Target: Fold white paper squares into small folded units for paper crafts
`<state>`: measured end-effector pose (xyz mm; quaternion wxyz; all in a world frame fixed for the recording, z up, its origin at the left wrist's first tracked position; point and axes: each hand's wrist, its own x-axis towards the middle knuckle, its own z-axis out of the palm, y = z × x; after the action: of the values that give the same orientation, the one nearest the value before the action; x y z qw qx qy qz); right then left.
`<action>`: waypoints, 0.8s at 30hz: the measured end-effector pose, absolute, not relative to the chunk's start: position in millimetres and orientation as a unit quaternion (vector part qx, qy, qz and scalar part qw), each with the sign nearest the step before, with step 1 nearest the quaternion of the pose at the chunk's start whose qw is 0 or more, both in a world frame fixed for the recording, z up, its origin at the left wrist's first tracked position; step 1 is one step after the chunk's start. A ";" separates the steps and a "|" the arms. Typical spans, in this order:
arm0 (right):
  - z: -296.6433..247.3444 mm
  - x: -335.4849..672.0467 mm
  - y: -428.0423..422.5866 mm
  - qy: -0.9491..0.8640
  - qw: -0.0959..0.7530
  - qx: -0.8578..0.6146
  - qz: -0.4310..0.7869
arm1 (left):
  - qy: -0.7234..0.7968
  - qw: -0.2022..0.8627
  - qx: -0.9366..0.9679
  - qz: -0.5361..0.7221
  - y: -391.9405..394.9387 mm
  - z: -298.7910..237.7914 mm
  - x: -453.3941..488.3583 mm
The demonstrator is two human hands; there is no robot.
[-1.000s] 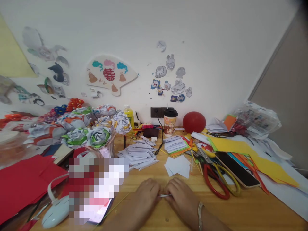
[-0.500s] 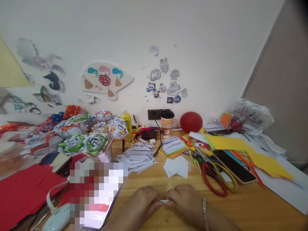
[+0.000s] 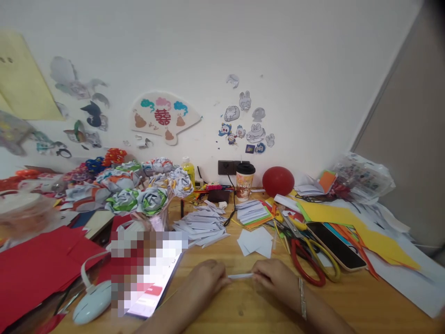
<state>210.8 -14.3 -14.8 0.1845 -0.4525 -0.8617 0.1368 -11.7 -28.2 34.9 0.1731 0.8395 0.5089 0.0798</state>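
Strip (image 3: 240, 276), white folded paper, is btwn L hand (image 3: 207, 276) and R hand (image 3: 274, 272), low over the tabletop (image 3: 239, 310); can't tell if it touches. Sheets (image 3: 256, 242) lie just beyond. R fingers closed in a pinch on R end; L fingers closed too, tips on L end, grip looks light. Middle bare.

Handling (est.): v. light, thin, stiffer along the fold than flat paper, but creases/tears easily; not very slippery. Best hold: fingertip pinch at both ends, min. force.

Long axis runs L–R across the person's front, approx. level, R end a touch farther away.
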 end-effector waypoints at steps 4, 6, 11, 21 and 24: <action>-11.1 212.2 -12.4 -0.851 0.240 -0.431 0.178 | 0.489 0.158 0.851 0.108 -26.2 33.3 -13.5; -9.2 212.4 -12.8 -0.846 0.255 -0.426 0.193 | 0.474 0.156 0.859 0.116 -26.4 32.6 -14.2; -9.1 208.3 -17.8 -0.851 0.246 -0.426 0.181 | 0.451 0.142 0.873 0.118 -29.3 31.8 -14.4; -6.4 214.2 -16.3 -0.864 0.248 -0.391 0.199 | 0.466 0.224 0.850 0.103 -27.8 35.6 -14.4; 2.0 221.0 -12.1 -0.834 0.298 -0.432 0.168 | 0.495 0.212 0.835 0.112 -27.1 33.8 -13.1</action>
<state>221.0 -12.1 2.0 0.2985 -0.4321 -0.8343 0.1678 -13.1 -27.1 33.8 0.2123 0.8351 0.4948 0.1125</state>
